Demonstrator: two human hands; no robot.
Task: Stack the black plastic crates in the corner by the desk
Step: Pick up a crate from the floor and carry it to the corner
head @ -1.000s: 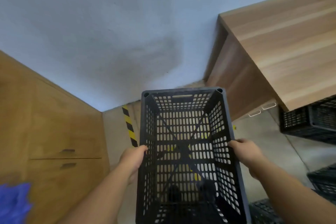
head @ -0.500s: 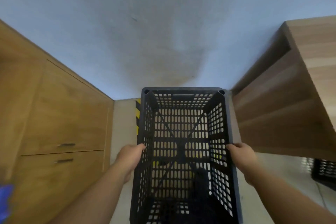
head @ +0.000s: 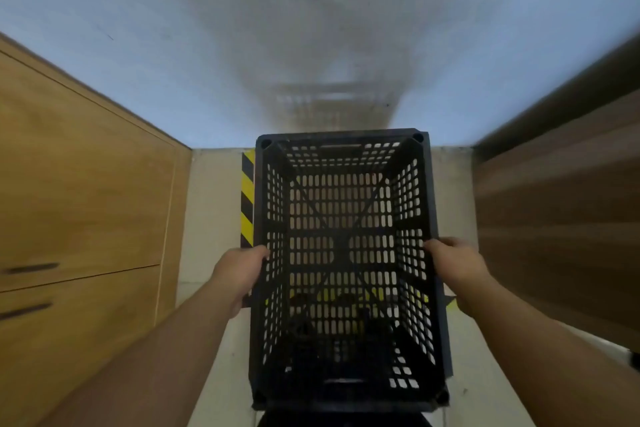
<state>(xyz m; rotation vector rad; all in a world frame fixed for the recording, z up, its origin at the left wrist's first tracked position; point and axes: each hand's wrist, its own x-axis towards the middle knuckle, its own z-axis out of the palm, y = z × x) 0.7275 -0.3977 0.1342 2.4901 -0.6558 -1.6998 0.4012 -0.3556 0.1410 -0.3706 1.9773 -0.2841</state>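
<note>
Only the head cam here, looking down at my arms. I've got the black crate [head: 343, 253] held out in front of me, open side up, filling the centre of the shot and running down to 6 o'clock. My left hand [head: 239, 274] is clamped on the left rim at about 9 o'clock of the crate, fingers curled over the edge. My right hand [head: 453, 263] is doing the same on the right rim at 3 o'clock, so both hands are closed tight on the crate, one on each long side.

Through the slotted bottom I can see pale floor [head: 211, 211], plus some yellow and dark shapes near the crate's 6 o'clock end that are too blurry to make out. A yellow and black hazard tape strip [head: 247, 199] runs along the floor just beside the crate's left wall, toward 10 o'clock.

Wooden cabinet [head: 83, 204] with two dark handles sits off at 9 o'clock. The desk side panel [head: 561, 204] is at 3 o'clock, motion blurred. The wall [head: 311, 28] fills 12 o'clock, with the crate's shadow on it right above the far rim.
</note>
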